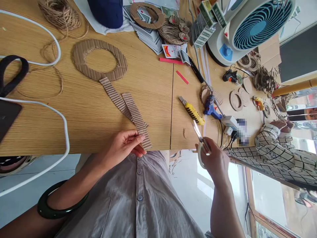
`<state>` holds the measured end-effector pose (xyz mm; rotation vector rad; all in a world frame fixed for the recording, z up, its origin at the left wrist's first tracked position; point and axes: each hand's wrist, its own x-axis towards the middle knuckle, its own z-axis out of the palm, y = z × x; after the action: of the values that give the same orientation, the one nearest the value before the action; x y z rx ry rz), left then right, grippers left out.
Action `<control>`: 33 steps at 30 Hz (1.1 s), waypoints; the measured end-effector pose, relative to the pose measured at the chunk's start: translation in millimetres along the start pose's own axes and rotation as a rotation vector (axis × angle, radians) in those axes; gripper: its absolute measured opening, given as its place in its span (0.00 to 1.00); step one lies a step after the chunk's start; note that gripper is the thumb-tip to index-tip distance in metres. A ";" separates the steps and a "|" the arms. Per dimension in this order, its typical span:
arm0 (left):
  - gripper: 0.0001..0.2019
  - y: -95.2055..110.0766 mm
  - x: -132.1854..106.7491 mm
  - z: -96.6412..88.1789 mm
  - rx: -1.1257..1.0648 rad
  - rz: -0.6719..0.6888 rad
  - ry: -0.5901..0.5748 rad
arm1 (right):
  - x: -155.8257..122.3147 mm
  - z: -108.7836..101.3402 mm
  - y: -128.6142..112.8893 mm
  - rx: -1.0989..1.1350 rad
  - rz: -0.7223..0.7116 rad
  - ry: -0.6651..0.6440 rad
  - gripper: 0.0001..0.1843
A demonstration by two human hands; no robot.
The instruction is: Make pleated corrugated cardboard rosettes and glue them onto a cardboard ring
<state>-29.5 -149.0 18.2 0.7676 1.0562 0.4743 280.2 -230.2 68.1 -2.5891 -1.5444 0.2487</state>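
Observation:
My left hand [125,144] pinches the near end of a corrugated cardboard strip [137,117] at the table's front edge. A second strip [114,97] lies beside it, its far end touching a corrugated cardboard ring [99,59] flat on the wooden table [81,109]. My right hand [215,158] grips a pair of scissors [199,138] with white handles; the blades point up and away over the table edge, to the right of the strips. A dark green bangle [58,206] sits on my left forearm.
A yellow utility knife [193,112] and blue glue gun [211,107] lie right of centre. Twine [59,15], playing cards [148,34], a smaller cardboard ring [147,15] and a fan [250,28] sit at the back. White cable [64,127] loops on the left. Another person's checked sleeve [277,152] rests at right.

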 end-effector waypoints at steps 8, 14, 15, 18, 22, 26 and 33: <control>0.20 0.7 0.6 0.4 0.008 0.036 -0.007 | 26.4 18.2 -47.4 0.308 -0.321 -0.077 0.22; 0.18 -2.5 -1.3 -4.3 -0.061 0.040 -0.006 | 21.8 -26.9 -2.8 0.136 -0.269 -0.554 0.14; 0.18 -3.1 -1.4 -5.0 -0.076 0.042 -0.007 | 16.6 -38.9 11.3 0.160 -0.192 -0.666 0.10; 0.17 -5.1 -0.5 -6.2 -0.089 0.044 -0.022 | 4.5 -62.8 42.6 0.279 0.076 -0.688 0.10; 0.17 -7.5 2.0 -6.2 -0.058 0.033 -0.053 | 10.4 -46.4 35.6 0.612 0.261 -0.422 0.27; 0.18 -7.7 3.6 -4.6 -0.082 0.037 -0.063 | 40.7 -8.7 -11.3 0.751 0.147 -0.248 0.31; 0.18 -7.4 3.1 1.4 -0.041 0.076 -0.020 | 120.1 19.3 -90.4 0.440 -0.420 -0.179 0.26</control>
<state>-26.9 -152.2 11.2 0.7763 0.9980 0.5504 254.5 -81.3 56.1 -1.9074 -1.7992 0.6984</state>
